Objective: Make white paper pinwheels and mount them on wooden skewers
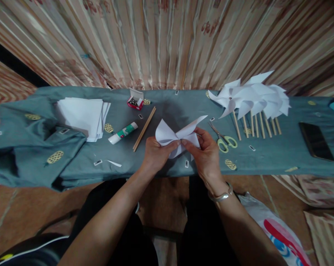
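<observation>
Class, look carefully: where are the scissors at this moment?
In the head view, the scissors lie on the cloth, right of centre, between the right hand and the group of paper pinwheels.

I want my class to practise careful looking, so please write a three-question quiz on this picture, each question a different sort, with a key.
1. Multiple choice: what are the left hand and right hand holding together?
A) the scissors
B) a folded white paper
C) the phone

2. True or false: the silver-coloured bracelet is on the right wrist.

3. Fill in the blank: on the cloth, between the green-and-white tube and the folded white paper, lie two wooden ____.

Key: 1. B; 2. True; 3. sticks.
</observation>
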The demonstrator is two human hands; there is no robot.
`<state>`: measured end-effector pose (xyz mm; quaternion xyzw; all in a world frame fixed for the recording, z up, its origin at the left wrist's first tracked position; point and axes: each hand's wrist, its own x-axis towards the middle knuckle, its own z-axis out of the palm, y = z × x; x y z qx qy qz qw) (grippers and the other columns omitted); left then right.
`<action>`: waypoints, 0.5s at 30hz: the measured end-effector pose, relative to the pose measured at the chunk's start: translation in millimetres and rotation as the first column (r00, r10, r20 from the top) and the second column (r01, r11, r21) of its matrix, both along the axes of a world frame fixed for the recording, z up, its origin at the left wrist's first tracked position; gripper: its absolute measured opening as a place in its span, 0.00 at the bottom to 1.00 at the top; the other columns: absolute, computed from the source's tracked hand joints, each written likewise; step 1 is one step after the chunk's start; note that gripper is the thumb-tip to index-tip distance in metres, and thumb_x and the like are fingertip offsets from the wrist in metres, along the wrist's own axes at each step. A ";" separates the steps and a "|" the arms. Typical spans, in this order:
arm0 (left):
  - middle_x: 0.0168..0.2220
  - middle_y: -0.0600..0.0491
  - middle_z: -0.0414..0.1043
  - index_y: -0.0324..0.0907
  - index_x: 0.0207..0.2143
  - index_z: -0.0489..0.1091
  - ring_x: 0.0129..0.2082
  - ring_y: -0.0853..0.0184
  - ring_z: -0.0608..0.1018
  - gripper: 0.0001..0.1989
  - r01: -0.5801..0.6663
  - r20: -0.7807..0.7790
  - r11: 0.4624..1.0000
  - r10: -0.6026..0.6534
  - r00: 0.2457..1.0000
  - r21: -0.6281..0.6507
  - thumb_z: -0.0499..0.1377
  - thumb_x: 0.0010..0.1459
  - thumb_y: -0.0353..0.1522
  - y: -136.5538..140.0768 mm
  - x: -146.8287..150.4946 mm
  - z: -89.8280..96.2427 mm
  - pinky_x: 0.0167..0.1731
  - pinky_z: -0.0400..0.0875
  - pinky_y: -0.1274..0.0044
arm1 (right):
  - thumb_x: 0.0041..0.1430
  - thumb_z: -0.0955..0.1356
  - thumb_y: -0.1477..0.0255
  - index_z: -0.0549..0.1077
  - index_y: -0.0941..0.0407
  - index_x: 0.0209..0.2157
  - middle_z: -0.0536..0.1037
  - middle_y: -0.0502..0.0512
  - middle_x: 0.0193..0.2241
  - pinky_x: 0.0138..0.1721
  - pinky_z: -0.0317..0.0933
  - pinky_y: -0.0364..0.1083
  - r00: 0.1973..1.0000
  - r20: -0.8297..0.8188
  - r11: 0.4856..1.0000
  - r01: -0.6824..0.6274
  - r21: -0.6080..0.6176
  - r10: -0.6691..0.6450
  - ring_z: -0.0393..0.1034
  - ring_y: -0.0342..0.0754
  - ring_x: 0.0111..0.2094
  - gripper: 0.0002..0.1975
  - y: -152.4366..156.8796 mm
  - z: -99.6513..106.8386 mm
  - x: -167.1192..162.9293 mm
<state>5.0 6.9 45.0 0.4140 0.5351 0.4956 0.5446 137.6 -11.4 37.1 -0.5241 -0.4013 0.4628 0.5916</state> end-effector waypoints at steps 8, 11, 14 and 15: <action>0.23 0.53 0.77 0.39 0.21 0.76 0.24 0.68 0.75 0.05 0.035 0.010 0.999 -0.035 0.999 0.020 0.69 0.41 0.30 -0.3 -2.0 -3.2 0.26 0.70 0.79 | 0.42 0.78 0.69 0.72 0.50 0.42 0.81 0.46 0.30 0.35 0.71 0.49 0.999 -0.049 1.000 -0.015 -0.023 0.014 0.75 0.47 0.31 0.23 -0.2 1.5 1.4; 0.22 0.54 0.76 0.38 0.21 0.76 0.23 0.69 0.75 0.05 0.041 0.025 0.999 -0.042 0.999 0.020 0.69 0.41 0.30 -1.0 -2.4 -3.1 0.26 0.70 0.79 | 0.41 0.78 0.70 0.72 0.51 0.41 0.82 0.46 0.30 0.35 0.71 0.49 0.996 -0.078 0.999 -0.035 -0.034 0.032 0.75 0.47 0.30 0.23 0.0 1.6 2.6; 0.23 0.53 0.77 0.39 0.21 0.77 0.24 0.68 0.76 0.05 0.045 0.032 0.999 -0.045 0.998 -0.003 0.69 0.41 0.30 -1.9 -2.4 -1.1 0.26 0.71 0.78 | 0.42 0.78 0.69 0.72 0.51 0.41 0.82 0.47 0.31 0.35 0.71 0.50 0.996 -0.076 0.998 -0.049 -0.040 0.045 0.75 0.48 0.30 0.22 -0.1 1.6 3.0; 0.23 0.53 0.77 0.39 0.21 0.77 0.24 0.68 0.76 0.05 0.045 0.031 0.999 -0.045 0.999 -0.014 0.69 0.41 0.30 -2.1 -2.3 -0.4 0.26 0.71 0.78 | 0.43 0.77 0.68 0.72 0.51 0.41 0.82 0.47 0.31 0.35 0.71 0.50 0.996 -0.074 0.998 -0.049 -0.041 0.046 0.75 0.48 0.30 0.22 -0.3 1.6 2.9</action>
